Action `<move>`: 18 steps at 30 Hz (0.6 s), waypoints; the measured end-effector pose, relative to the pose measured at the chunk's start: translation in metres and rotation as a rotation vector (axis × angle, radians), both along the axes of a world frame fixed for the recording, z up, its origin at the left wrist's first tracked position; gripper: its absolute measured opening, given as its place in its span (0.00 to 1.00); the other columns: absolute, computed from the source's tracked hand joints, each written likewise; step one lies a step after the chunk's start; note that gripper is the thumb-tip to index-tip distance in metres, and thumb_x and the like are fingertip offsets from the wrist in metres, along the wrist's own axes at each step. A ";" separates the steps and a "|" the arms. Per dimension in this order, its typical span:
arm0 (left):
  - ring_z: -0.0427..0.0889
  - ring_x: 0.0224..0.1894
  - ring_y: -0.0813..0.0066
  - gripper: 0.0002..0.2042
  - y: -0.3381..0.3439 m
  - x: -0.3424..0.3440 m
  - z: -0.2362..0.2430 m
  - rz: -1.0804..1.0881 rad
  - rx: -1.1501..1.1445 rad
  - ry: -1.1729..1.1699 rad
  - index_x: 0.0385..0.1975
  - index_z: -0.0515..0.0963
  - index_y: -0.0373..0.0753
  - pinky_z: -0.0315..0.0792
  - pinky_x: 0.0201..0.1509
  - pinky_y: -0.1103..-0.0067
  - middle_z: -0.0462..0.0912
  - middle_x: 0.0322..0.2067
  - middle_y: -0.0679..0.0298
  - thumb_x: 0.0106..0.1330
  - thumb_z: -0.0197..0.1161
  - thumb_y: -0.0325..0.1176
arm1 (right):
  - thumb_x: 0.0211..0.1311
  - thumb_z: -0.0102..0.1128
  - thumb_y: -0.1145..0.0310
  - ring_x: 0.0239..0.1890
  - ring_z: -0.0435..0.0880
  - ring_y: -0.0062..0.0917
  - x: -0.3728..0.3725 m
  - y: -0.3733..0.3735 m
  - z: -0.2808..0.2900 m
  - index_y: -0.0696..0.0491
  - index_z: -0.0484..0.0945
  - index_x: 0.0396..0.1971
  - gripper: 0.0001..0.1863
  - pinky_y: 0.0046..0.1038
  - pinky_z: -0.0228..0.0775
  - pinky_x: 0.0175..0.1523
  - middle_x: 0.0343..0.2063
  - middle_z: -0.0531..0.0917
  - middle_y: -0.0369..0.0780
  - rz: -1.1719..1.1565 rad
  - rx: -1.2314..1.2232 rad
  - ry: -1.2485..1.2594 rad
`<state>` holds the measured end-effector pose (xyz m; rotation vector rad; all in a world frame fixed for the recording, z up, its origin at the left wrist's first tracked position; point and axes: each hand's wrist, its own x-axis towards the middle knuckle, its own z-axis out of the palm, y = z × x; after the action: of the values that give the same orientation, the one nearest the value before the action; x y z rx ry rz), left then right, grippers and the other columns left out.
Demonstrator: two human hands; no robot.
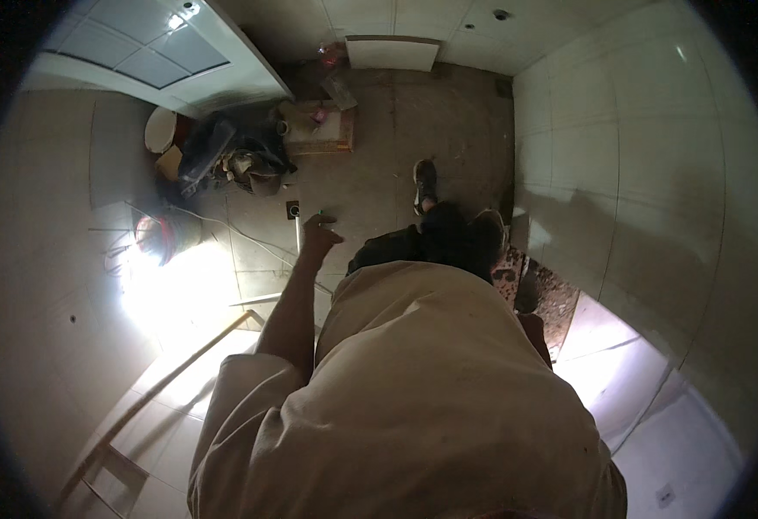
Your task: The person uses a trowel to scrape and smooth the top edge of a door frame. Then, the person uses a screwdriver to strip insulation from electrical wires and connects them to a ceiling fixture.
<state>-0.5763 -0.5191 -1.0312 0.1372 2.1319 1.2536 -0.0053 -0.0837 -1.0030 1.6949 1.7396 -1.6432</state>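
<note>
My left hand (321, 232) hangs beside my body with its fingers apart and curved, and I see nothing clearly held in it. Just behind it in view are a white pipe (298, 227) and a small dark square fitting (292, 209) on the floor. A thin pale cable (223, 227) runs across the tiles near it. My right hand (532, 327) is mostly hidden behind my body at the right, so its fingers are not visible. My feet and dark trousers are below my light top.
A white door (254, 71), piled dark bags (223, 151), a board (340, 130), a leaning panel (390, 54) and a bucket (158, 235) stand around. A long wooden bar (171, 376) runs at lower left. Rough dark rubble (547, 303) lies by the right wall.
</note>
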 end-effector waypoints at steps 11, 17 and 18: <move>0.80 0.20 0.68 0.11 -0.094 0.029 0.093 0.248 -0.741 -0.742 0.28 0.81 0.40 0.76 0.24 0.69 0.81 0.21 0.62 0.66 0.51 0.33 | 0.63 0.61 0.60 0.31 0.82 0.31 -0.423 0.178 -0.022 0.55 0.78 0.43 0.15 0.35 0.72 0.35 0.30 0.81 0.40 0.338 0.003 -0.213; 0.83 0.45 0.72 0.13 0.058 -0.063 0.119 0.541 -0.240 -0.272 0.45 0.80 0.37 0.74 0.46 0.71 0.84 0.42 0.62 0.66 0.63 0.37 | 0.65 0.58 0.61 0.26 0.79 0.27 -0.599 0.159 -0.043 0.55 0.74 0.44 0.15 0.34 0.72 0.30 0.28 0.79 0.38 0.398 0.039 -0.071; 0.82 0.46 0.71 0.13 0.081 -0.073 0.120 0.525 -0.177 -0.176 0.45 0.80 0.36 0.74 0.50 0.71 0.84 0.43 0.60 0.66 0.63 0.36 | 0.66 0.57 0.61 0.25 0.79 0.26 -0.618 0.152 -0.053 0.56 0.72 0.47 0.16 0.33 0.72 0.29 0.28 0.78 0.38 0.436 -0.086 -0.059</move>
<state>-0.6489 -0.4380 -0.9107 -0.6228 2.1804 1.2877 -0.6232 0.0684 -1.0557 1.2022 1.8185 -1.4308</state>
